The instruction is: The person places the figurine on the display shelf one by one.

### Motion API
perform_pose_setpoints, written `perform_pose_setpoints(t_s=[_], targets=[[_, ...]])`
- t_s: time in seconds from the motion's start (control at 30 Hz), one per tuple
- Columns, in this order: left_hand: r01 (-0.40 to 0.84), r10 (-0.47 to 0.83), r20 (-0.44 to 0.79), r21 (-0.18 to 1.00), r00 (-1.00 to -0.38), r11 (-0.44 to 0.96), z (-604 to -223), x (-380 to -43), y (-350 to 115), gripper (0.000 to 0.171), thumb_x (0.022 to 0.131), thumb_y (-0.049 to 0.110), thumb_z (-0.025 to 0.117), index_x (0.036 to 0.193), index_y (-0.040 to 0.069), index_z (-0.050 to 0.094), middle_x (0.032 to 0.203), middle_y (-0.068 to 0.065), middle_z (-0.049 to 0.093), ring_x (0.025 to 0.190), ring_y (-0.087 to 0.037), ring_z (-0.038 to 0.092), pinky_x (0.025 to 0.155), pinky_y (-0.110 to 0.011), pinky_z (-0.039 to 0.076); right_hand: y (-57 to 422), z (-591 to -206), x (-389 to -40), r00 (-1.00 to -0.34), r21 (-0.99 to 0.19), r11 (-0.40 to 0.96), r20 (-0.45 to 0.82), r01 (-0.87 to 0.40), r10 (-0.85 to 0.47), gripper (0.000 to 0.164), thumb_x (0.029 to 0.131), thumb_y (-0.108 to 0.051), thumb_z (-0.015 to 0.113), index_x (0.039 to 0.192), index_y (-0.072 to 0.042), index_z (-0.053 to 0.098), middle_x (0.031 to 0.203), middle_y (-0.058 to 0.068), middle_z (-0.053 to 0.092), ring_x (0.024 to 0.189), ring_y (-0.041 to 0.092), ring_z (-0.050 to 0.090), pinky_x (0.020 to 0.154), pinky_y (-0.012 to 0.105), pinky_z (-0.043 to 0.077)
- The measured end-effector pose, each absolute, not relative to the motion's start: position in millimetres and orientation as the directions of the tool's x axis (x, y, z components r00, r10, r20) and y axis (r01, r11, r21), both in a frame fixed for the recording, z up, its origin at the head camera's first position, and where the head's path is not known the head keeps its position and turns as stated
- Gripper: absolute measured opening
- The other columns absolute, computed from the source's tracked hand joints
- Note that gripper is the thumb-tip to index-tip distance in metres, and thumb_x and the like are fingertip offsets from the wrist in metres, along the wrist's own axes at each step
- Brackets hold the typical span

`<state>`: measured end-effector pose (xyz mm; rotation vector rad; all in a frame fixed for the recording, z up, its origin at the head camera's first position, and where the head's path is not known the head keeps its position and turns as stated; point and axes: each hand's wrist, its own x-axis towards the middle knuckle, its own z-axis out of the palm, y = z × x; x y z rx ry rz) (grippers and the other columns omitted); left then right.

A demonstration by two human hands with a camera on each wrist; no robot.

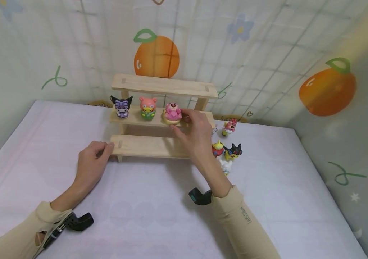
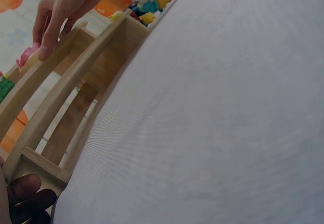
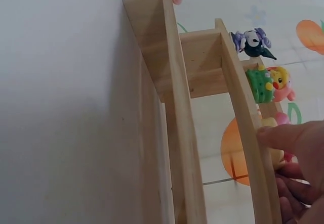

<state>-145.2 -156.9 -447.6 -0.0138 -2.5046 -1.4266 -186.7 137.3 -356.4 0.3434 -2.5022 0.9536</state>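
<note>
A three-tier wooden display shelf [image 1: 151,146] stands on the table. My left hand [image 1: 94,160] grips the left end of its lowest board, thumb on top and fingers curled beneath. On the middle board sits a pink figurine with a yellow base [image 1: 172,114]. My right hand [image 1: 196,135] holds that figurine from its right side; in the right wrist view the thumb [image 3: 276,135] lies at its base by the board's front edge. Left of it on the same board stand a pink-and-green figurine [image 1: 148,108] and a black-and-purple figurine [image 1: 122,107].
Right of the shelf, several figurines stand on the table, among them a red-and-white one [image 1: 229,127], a black-eared yellow one [image 1: 234,151] and a white one [image 1: 225,166], partly behind my right arm. A patterned curtain [image 1: 203,46] hangs behind the white-covered table [image 1: 145,223].
</note>
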Motion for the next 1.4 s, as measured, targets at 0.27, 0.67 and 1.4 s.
perform_pose_setpoints(t_s=[0.27, 0.67, 1.4], targets=[[0.124, -0.123, 0.218, 0.847, -0.968, 0.517, -446.2, -144.5, -156.3, 0.04, 0.108, 0.033, 0.059, 0.086, 0.004, 0.075, 0.1, -0.015, 0.071, 0.091, -0.021, 0.058, 0.08, -0.026, 0.041, 139.7, -352.6, -183.7, -0.877, -0.57, 0.728, 0.472, -0.381, -0.089, 0.055, 0.088, -0.021, 0.088, 0.135, -0.005, 0.065, 0.125, 0.011, 0.072, 0.113, 0.028, 0.062, 0.101, 0.045, 0.045], [0.124, -0.118, 0.217, 0.84, -0.969, 0.528, -446.2, -145.1, -154.8, 0.039, 0.108, 0.032, 0.059, 0.084, 0.005, 0.075, 0.099, -0.014, 0.071, 0.091, -0.021, 0.058, 0.08, -0.028, 0.041, 157.1, -353.0, -174.3, -0.884, -0.563, 0.737, 0.457, -0.373, -0.098, 0.05, 0.091, -0.02, 0.084, 0.135, -0.004, 0.066, 0.122, 0.012, 0.072, 0.117, 0.028, 0.06, 0.106, 0.05, 0.041], [0.151, -0.122, 0.254, 0.829, -0.959, 0.539, -444.5, -141.8, -154.5, 0.038, 0.108, 0.029, 0.06, 0.086, 0.002, 0.075, 0.098, -0.016, 0.072, 0.091, -0.021, 0.058, 0.08, -0.026, 0.04, 246.1, -337.1, -146.0, -0.85, -0.534, 0.775, 0.527, -0.337, -0.006, 0.038, 0.091, -0.009, 0.082, 0.126, 0.0, 0.07, 0.119, 0.014, 0.075, 0.105, 0.032, 0.07, 0.095, 0.046, 0.054]])
